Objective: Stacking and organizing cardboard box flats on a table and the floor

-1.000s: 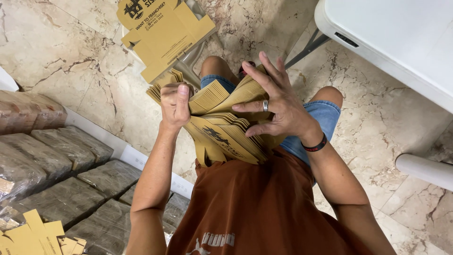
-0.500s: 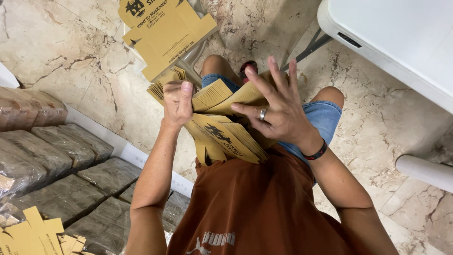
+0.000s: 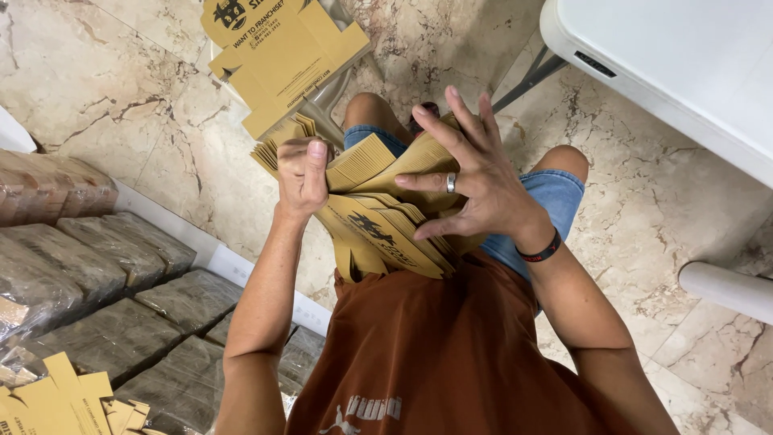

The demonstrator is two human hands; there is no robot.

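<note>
Marble floor (image 3: 121,105) filled the head view, white table (image 3: 684,56) at upper right. Mid-frame on the lap sat a fanned stack of flat yellow-brown cardboard box blanks (image 3: 386,225), printed black. Left hand (image 3: 302,173) was closed, pinching the stack's edge; right hand (image 3: 475,189) lay spread, fingers open, flat on top. Best done squaring edges before separating one.

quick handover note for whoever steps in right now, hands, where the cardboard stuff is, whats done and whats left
Left hand: closed on the upper left edge of the stack of flat cardboard sleeves in the lap, thumb up.
Right hand: fingers spread, pressed on top of the same stack.
Done: some flat printed cardboard pieces lie on the seat ahead; a few loose ones at lower left.
Left: the whole fanned stack is in hand. Wrapped bundles sit unopened on the left.
</note>
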